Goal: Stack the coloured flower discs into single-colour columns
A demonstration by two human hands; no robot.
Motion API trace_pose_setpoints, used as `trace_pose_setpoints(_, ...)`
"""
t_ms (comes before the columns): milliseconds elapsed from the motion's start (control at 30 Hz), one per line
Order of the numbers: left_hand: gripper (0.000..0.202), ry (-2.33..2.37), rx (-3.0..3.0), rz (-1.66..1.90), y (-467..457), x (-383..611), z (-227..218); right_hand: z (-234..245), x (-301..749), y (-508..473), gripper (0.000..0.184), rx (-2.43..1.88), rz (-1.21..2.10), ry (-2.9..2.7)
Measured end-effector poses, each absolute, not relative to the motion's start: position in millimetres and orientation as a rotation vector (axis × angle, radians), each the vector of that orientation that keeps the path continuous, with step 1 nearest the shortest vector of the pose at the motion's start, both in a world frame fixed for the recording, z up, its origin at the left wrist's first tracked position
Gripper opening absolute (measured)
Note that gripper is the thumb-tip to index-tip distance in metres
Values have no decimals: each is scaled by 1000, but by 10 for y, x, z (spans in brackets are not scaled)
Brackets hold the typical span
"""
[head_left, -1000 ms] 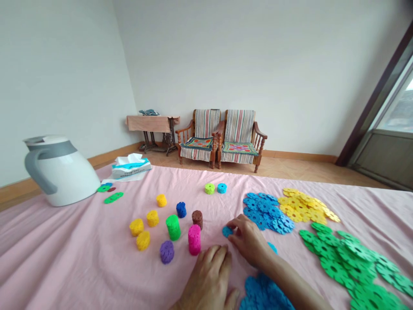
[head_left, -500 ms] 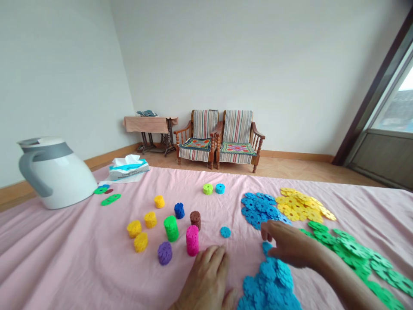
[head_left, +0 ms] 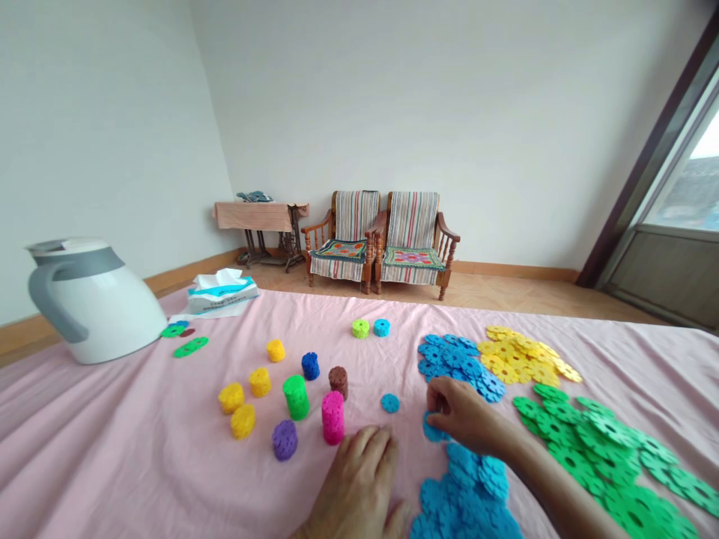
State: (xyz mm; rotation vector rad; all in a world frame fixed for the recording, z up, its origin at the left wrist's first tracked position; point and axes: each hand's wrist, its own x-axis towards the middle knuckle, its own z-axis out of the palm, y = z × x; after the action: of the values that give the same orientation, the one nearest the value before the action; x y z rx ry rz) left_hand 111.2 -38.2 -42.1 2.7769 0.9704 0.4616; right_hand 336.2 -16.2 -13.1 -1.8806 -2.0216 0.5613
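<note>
My right hand [head_left: 463,412] pinches a light-blue snowflake disc [head_left: 434,430] just above the far end of a light-blue disc pile [head_left: 466,498]. My left hand [head_left: 359,475] lies on the pink cloth with its fingers stretched out and nothing in it. Right beyond its fingertips stands a tall pink stack of discs [head_left: 333,418]. One single blue disc [head_left: 390,403] lies flat between the pink stack and my right hand. A brown stack [head_left: 338,382], a green stack [head_left: 296,397] and a purple stack [head_left: 285,439] stand to the left.
Several yellow stacks [head_left: 243,421] and a dark-blue stack [head_left: 311,366] stand further left. Piles of blue discs [head_left: 454,363], yellow discs [head_left: 522,355] and green discs [head_left: 595,442] spread to the right. A white jug [head_left: 106,307] and a tissue box [head_left: 222,293] stand at the left.
My right hand has moved left and slightly nearer, drawing a light-blue disc away from the pile's far end. My left hand has stayed in place.
</note>
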Motion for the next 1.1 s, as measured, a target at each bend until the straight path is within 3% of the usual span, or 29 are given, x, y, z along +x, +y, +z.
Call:
trace_pose_setpoints(367, 52, 945, 2800, 531, -382, 1107, -490, 65, 3413, -313, 32, -1736, 728, -2233)
trace_pose_setpoints(833, 51, 943, 2780, 477, -397, 1103, -395, -9, 3079, -424, 26, -1749, 97, -2514)
trace_pose_setpoints(1100, 56, 976, 2758, 362, -383, 1122, -404, -25, 2895, -130, 18, -1559, 223, -2143)
